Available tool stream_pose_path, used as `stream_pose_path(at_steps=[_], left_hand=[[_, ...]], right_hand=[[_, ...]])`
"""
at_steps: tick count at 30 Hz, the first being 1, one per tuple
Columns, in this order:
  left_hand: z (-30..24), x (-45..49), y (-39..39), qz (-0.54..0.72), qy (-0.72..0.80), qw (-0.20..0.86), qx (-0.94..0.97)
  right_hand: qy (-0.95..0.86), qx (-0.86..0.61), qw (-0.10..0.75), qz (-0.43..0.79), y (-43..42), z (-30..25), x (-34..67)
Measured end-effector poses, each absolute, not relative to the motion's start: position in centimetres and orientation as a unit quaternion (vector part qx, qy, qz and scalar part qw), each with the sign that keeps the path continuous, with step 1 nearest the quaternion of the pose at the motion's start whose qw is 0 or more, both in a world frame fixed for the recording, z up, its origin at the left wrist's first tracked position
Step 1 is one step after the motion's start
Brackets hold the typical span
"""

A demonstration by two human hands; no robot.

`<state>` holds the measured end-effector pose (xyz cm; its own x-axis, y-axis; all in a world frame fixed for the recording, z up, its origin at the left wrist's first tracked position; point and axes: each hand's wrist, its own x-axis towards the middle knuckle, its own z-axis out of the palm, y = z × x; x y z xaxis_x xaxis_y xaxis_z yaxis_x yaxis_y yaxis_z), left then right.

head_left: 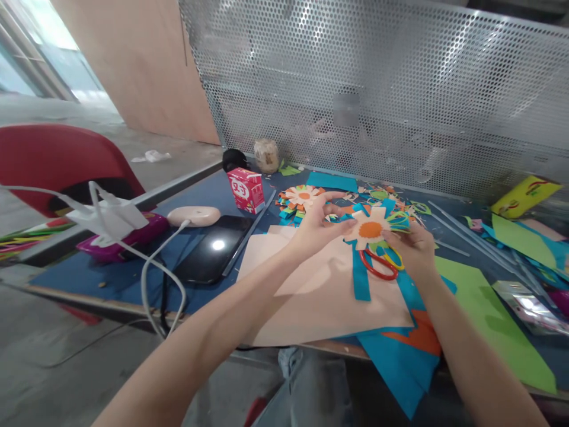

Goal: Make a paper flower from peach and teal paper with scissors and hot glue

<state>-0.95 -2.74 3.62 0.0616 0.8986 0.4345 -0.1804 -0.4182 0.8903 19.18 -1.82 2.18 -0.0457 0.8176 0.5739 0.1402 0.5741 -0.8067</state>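
Observation:
A layered felt flower [370, 229] with an orange centre, cream petals and blue and green strips is held above the work surface. My right hand [415, 244] closes on its right edge, partly hidden behind the petals. At its left side is my left hand [317, 222], thumb and forefinger apart, the thumb tip by a cream petal; I cannot tell if it touches. Below the flower lie red-handled scissors [380, 268], a yellow handle loop [393, 258] and a blue felt strip [361, 279]. A second fringed flower [303, 196] lies behind my left hand.
Cream sheets [320, 314] cover the front, with green felt [493, 326] to the right. A phone [216, 249], a pink box [246, 190], a white charger [111, 219] and a jar [267, 155] stand left. Behind rises a perforated metal panel [275, 71]. Scraps are scattered about.

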Motion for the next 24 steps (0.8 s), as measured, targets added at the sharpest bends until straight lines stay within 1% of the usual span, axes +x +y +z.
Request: stream_pose_path(at_steps=[4, 9, 11, 13, 15, 16, 20, 22, 24], left_hand=[[3.7, -1.4, -2.0, 0.621, 0.346, 0.466, 0.526], [3.1, -1.6, -1.5, 0.578, 0.357, 0.506, 0.532], [2.6, -1.5, -1.4, 0.560, 0.347, 0.503, 0.559], [2.3, -1.4, -1.5, 0.561, 0.343, 0.470, 0.589], [2.4, -1.5, -1.9, 0.571, 0.345, 0.388, 0.635], [2.6, -1.6, -2.2, 0.575, 0.345, 0.324, 0.667], [3.8, -2.1, -3.6, 0.546, 0.305, 0.011, 0.780], [4.1, -2.3, -4.2, 0.533, 0.254, -0.094, 0.802], [4.1, -2.4, -4.6, 0.531, 0.197, -0.173, 0.805]], right_hand=[[-0.622, -0.380, 0.594, 0.339, -1.3, 2.2, 19.2], [-0.636, -0.384, 0.555, 0.374, -1.3, 2.5, 19.0], [-0.642, -0.388, 0.546, 0.373, -1.3, 2.4, 18.9], [-0.648, -0.392, 0.543, 0.363, -1.3, 2.2, 19.0], [-0.666, -0.391, 0.543, 0.331, -1.4, 2.1, 19.1], [-0.677, -0.386, 0.548, 0.304, -1.5, 2.2, 19.1], [-0.743, -0.288, 0.576, 0.182, -2.0, 3.3, 19.5], [-0.770, -0.228, 0.577, 0.151, -2.3, 3.8, 19.6], [-0.780, -0.198, 0.578, 0.137, -2.5, 4.1, 19.8]])
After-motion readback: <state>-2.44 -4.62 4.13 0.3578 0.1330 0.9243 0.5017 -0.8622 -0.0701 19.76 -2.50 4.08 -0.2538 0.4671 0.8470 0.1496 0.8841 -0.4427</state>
